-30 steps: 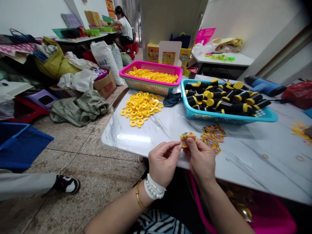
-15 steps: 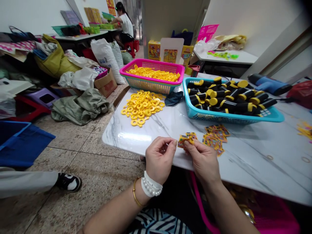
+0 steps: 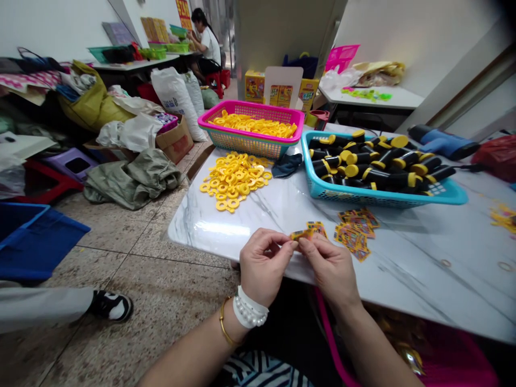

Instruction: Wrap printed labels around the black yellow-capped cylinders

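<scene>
My left hand [image 3: 264, 263] and my right hand [image 3: 332, 269] meet at the table's near edge, thumbs almost touching. Between their fingertips they pinch a small orange-yellow printed label [image 3: 300, 234], partly covered by the fingers. Just behind it, another printed label [image 3: 317, 227] lies on the table near my right fingers. To the right is a loose pile of similar labels [image 3: 355, 234]. Farther back, a turquoise basket [image 3: 363, 199] holds many black tubes with yellow caps [image 3: 358, 157]. A heap of yellow plastic ring pieces [image 3: 234, 180] lies at the left.
A pink basket [image 3: 252, 106] of yellow pieces sits at the back, beside a dark cloth [image 3: 287, 165]. A blue hand tool [image 3: 443, 141] lies at the right. Below the table is a pink bin [image 3: 455, 355]. A co-worker [image 3: 207, 43] sits at a far table.
My left fingertips have closed onto the label, which has tilted flatter. My right hand has moved slightly left, bringing both thumbs together. The far co-worker has raised their hands.
</scene>
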The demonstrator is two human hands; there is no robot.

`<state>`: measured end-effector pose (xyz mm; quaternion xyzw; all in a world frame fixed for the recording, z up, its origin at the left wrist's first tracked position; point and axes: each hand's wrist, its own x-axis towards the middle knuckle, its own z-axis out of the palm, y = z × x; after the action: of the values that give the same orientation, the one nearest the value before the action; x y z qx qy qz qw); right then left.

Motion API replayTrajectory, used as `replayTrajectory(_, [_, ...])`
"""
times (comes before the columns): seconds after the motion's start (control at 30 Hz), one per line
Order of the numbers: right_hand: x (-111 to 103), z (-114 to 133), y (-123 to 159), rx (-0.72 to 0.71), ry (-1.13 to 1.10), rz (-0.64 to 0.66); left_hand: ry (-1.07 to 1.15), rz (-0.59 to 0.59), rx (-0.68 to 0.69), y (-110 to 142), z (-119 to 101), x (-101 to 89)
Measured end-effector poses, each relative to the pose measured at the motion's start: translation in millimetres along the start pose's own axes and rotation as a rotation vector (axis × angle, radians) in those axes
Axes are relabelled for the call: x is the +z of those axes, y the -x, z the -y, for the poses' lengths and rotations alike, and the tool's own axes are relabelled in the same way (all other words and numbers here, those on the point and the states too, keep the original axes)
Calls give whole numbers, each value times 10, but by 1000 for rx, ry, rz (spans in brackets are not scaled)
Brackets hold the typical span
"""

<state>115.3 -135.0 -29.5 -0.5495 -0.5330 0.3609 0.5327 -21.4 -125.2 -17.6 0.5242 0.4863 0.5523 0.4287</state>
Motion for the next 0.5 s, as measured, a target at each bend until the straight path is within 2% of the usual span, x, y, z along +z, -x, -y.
replayTrajectory(0.1, [30, 2, -5, 48, -41, -48, -16, -5, -4, -31, 8, -32])
replayTrajectory(0.2, [58, -9, 4, 34, -25, -51, -9, 73, -67, -69, 11, -62])
replayTrajectory(0.37, [33, 22, -4, -18, 34, 37, 142, 192, -321, -175, 12, -108])
replayTrajectory(0.43, [-53, 91, -113, -63, 77, 122, 226, 222, -415, -234, 3, -129])
replayTrajectory(0.5, [-191, 198, -355, -140, 132, 140, 301, 220, -498, -295, -17, -148])
